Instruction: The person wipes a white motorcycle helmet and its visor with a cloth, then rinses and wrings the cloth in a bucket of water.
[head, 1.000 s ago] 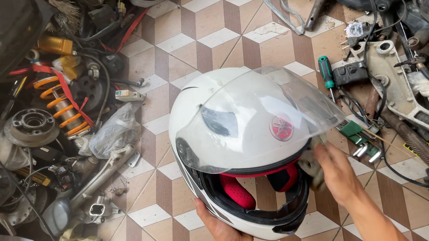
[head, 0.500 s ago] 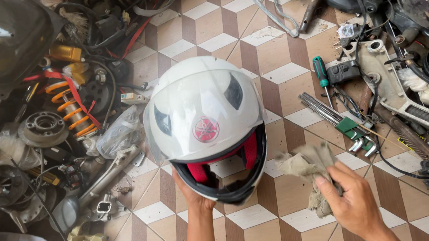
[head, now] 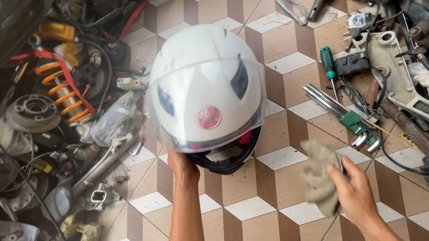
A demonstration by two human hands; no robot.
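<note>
The left hand point(head: 183, 164) is closing its grip on the lower rim of a white helmet point(head: 205, 84), holding it above the tiled floor point(head: 251, 208). The right hand point(head: 355, 196) is pinching a crumpled rag point(head: 322, 175), apart from the helmet, near green hex keys point(head: 352, 121).

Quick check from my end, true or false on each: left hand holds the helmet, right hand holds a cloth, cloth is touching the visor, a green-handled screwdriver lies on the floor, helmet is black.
1. The left hand holds the helmet from below. True.
2. The right hand grips a cloth. True.
3. The cloth touches the visor. False: it is held apart, to the lower right.
4. A green-handled screwdriver lies on the tiled floor. True.
5. The helmet is black. False: white, with a round red emblem.
</note>
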